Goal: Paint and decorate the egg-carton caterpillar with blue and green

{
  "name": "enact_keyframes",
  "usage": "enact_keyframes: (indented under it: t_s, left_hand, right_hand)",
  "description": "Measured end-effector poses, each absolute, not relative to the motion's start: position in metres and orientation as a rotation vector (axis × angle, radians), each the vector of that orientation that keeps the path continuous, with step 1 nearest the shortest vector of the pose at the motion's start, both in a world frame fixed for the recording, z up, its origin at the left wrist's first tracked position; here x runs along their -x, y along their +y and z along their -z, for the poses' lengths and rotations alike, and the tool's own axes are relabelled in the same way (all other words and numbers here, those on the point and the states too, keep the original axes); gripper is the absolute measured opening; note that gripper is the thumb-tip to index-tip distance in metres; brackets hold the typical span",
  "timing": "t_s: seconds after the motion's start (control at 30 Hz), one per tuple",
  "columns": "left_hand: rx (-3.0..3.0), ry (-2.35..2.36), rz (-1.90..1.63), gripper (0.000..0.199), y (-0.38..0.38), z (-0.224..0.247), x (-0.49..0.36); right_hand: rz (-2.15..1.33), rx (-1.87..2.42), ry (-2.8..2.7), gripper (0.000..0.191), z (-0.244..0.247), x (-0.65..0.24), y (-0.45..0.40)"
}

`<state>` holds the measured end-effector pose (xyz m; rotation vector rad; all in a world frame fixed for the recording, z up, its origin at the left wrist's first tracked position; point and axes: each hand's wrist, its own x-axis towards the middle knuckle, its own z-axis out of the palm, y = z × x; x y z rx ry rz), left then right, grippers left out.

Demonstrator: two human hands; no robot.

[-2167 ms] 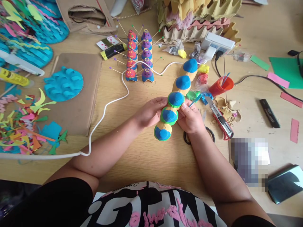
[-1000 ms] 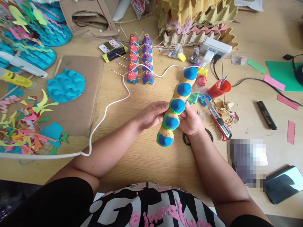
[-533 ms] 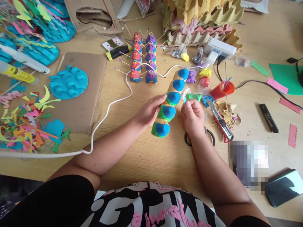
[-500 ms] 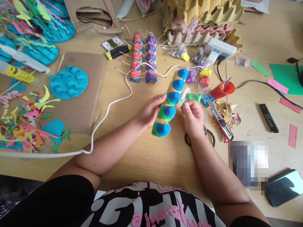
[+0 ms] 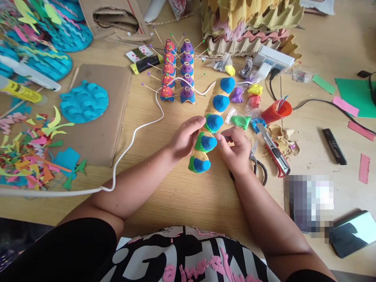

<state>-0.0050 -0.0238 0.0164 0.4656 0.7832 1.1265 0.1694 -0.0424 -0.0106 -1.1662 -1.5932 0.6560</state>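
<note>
My left hand [image 5: 189, 138] is closed around the left side of an egg-carton strip [image 5: 205, 150], held tilted above the table. Its cups have blue clay caps, and the nearer ones carry green clay on their sides. On the strip's right, my right hand [image 5: 236, 150] is pinched on a thin blue tool [image 5: 227, 138], mostly hidden by the fingers. The tool's tip is at the strip, near the third and fourth cups. Scissors [image 5: 261, 172] lie partly under my right hand. Just beyond it rests a bag of green clay [image 5: 241, 120].
Red [image 5: 168, 93] and purple [image 5: 187, 94] carton caterpillars with pins stand behind. A white cable [image 5: 133, 137] crosses the table. To the right are a utility knife [image 5: 273, 150], a red cup [image 5: 276, 111] and a power strip [image 5: 273, 60]. Paper scraps [image 5: 35, 156] lie left.
My right hand has moved slightly left and down, bringing the thin tool against the strip. The strip has turned a little in my left hand, showing more of its bare carton side.
</note>
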Motion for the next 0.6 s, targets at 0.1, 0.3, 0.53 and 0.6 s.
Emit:
enact_keyframes:
  t_s: [0.1, 0.3, 0.53, 0.6]
  left_hand:
    - [-0.469, 0.781, -1.137, 0.051, -0.024, -0.018, 0.005]
    - [-0.487, 0.78, -1.121, 0.051, -0.024, -0.018, 0.006]
    - [-0.506, 0.754, -1.153, 0.036, -0.022, -0.011, 0.005]
    - [-0.509, 0.748, -1.156, 0.031, -0.022, -0.008, 0.005]
  right_hand:
    - [-0.64, 1.187, -1.615, 0.036, 0.012, -0.169, -0.041]
    - [-0.593, 1.186, -1.632, 0.033, 0.013, -0.171, -0.04]
    - [-0.417, 1.159, -1.68, 0.037, 0.021, -0.173, -0.037]
    - [-0.371, 1.135, -1.697, 0.037, 0.023, -0.173, -0.036]
